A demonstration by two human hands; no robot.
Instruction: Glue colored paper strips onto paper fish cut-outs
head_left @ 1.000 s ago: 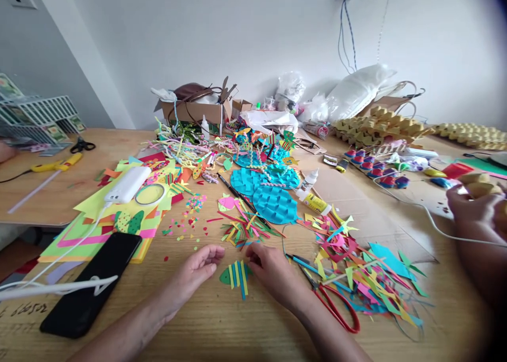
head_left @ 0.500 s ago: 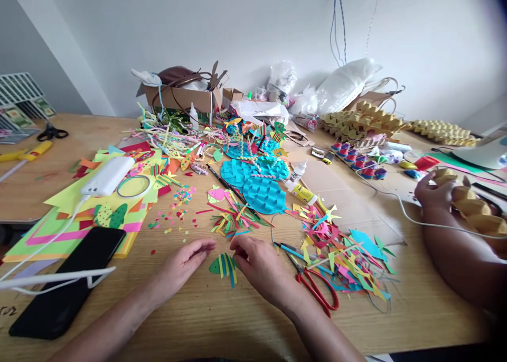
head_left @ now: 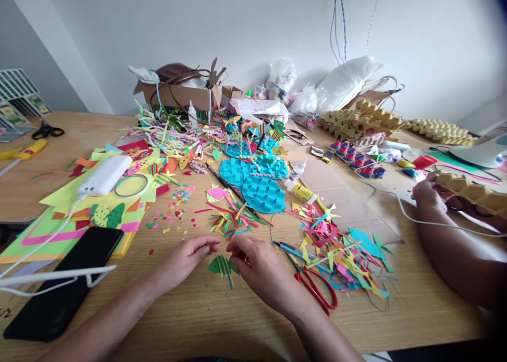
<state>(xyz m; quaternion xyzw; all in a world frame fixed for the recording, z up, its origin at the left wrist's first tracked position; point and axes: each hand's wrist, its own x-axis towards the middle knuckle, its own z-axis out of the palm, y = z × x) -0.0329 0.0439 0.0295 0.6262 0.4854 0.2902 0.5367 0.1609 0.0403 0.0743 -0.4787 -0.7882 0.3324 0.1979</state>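
Observation:
A green paper fish [head_left: 223, 266] with yellow and blue strips across its body lies on the wooden table between my hands. My left hand [head_left: 194, 252] hovers just up and left of it, fingers curled and drawn together with the thumb; any small thing in them is hidden. My right hand [head_left: 251, 259] is over the fish's tail end, thumb and fingers closed in a pinch whose contents I cannot make out. Just beyond my hands lies a heap of thin coloured paper strips [head_left: 237, 218]. Red-handled scissors [head_left: 317, 290] rest to the right of my right wrist.
A black phone [head_left: 65, 282], a white power bank [head_left: 105, 175] and coloured paper sheets [head_left: 35, 240] lie left. Paper scraps [head_left: 340, 256], glue bottles [head_left: 300, 190] and blue textured card [head_left: 263, 194] stand ahead. At right, a co-worker's hand [head_left: 428, 193] grips an egg carton [head_left: 471, 190].
The strips on the fish look narrower now, and my fingers have shifted slightly above it. At right, the co-worker's egg carton has turned and lifted a little. The view has shifted slightly.

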